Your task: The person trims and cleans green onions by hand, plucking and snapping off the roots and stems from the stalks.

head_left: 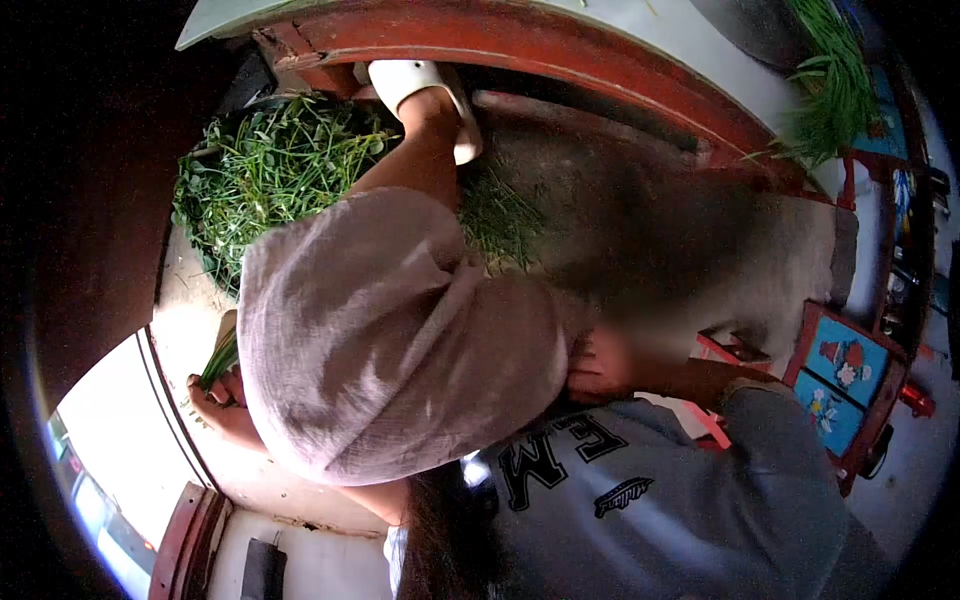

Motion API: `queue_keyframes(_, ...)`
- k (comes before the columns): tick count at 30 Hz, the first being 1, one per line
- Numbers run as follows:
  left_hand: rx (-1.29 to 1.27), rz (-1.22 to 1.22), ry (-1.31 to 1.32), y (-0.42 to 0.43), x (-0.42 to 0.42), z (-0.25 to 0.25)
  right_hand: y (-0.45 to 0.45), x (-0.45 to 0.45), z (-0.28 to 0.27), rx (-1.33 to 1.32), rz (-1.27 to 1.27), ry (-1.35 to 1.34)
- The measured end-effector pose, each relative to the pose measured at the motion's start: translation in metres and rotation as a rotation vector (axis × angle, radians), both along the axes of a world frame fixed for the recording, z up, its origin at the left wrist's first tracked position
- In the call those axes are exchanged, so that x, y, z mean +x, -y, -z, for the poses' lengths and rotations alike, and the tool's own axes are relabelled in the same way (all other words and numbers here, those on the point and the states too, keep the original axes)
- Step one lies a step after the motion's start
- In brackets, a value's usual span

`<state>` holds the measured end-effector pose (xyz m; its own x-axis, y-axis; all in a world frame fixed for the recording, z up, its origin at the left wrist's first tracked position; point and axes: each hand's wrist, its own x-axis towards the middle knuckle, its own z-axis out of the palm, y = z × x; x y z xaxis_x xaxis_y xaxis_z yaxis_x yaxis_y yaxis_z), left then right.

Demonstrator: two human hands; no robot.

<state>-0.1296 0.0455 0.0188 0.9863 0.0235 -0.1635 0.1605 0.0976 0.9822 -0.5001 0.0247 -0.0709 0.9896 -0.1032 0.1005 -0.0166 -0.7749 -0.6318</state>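
My left hand (225,405), at the left side, is closed around a few thin green stalks (221,360). My right hand (597,366) lies on the pinkish trouser leg (390,340), fingers resting on the cloth and nothing visible in them. Part of that hand and its wrist is smeared. The bent leg covers the middle of the view and ends in a white clog (465,140). Beside the leg, a heap of cut green plants (270,165) fills a round container at the upper left.
Loose green bits (497,215) lie on the floor beside the shin. A red wooden frame (560,45) curves across the top. Long green leaves (835,95) hang at the upper right. A blue-panelled red cabinet (840,370) and a small red stool-like object (730,350) are at the right.
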Motion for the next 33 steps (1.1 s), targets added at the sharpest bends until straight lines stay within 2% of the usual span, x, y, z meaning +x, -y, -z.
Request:
queue_keyframes(3,-0.009,0.018,-0.014,-0.003,0.004,0.004,0.044,0.013,-0.053,-0.007,-0.022,-0.085)
queue_keyframes(4,-0.015,0.021,-0.017,-0.005,0.006,0.004,0.047,0.009,-0.043,-0.005,-0.027,-0.085)
queue_keyframes(6,-0.013,0.014,-0.019,-0.008,0.012,0.005,0.054,-0.002,-0.015,0.318,0.740,0.381)
queue_keyframes(7,-0.017,0.014,-0.024,-0.009,0.014,0.005,0.068,0.000,-0.026,0.313,0.943,0.374)
queue_keyframes(8,-0.021,0.012,-0.030,-0.009,0.016,0.008,0.079,0.004,-0.033,0.437,1.204,0.329)
queue_keyframes(10,-0.026,0.013,-0.042,-0.011,0.020,0.011,0.105,-0.006,-0.012,0.584,1.432,0.407)
queue_keyframes(12,-0.024,0.013,-0.053,-0.013,0.022,0.013,0.119,-0.017,0.005,0.628,1.504,0.344)
queue_keyframes(17,-0.025,0.014,-0.073,-0.019,0.024,0.013,0.133,-0.023,0.035,0.873,1.524,0.124)
queue_keyframes(18,-0.023,0.016,-0.078,-0.019,0.025,0.014,0.137,-0.021,0.046,0.970,1.508,0.076)
queue_keyframes(19,-0.024,0.017,-0.083,-0.020,0.026,0.015,0.143,-0.020,0.066,0.958,1.508,0.080)
queue_keyframes(20,-0.027,0.017,-0.093,-0.021,0.027,0.016,0.142,-0.010,0.075,0.937,1.537,0.032)
queue_keyframes(22,-0.027,0.022,-0.112,-0.023,0.030,0.017,0.137,0.014,0.094,1.093,1.541,-0.100)
queue_keyframes(25,-0.035,0.039,-0.179,-0.033,0.037,0.022,0.115,0.047,0.062,1.174,1.173,-0.184)
queue_keyframes(26,-0.090,0.110,-0.107,-0.042,0.043,0.029,0.108,0.052,0.036,1.196,0.989,-0.178)
queue_keyframes(28,-0.041,-0.018,-0.086,-0.025,0.031,0.019,0.099,0.058,-0.021,1.218,0.635,-0.163)
queue_keyframes(29,-0.170,0.049,-0.117,-0.036,0.037,0.028,0.095,0.060,-0.041,1.215,0.526,-0.162)
queue_keyframes(31,-0.240,0.028,-0.156,-0.039,0.042,0.034,0.089,0.063,-0.060,1.190,0.445,-0.166)
queue_keyframes(33,-0.207,-0.045,-0.041,-0.030,0.038,0.028,0.072,0.059,-0.052,1.082,0.594,-0.092)
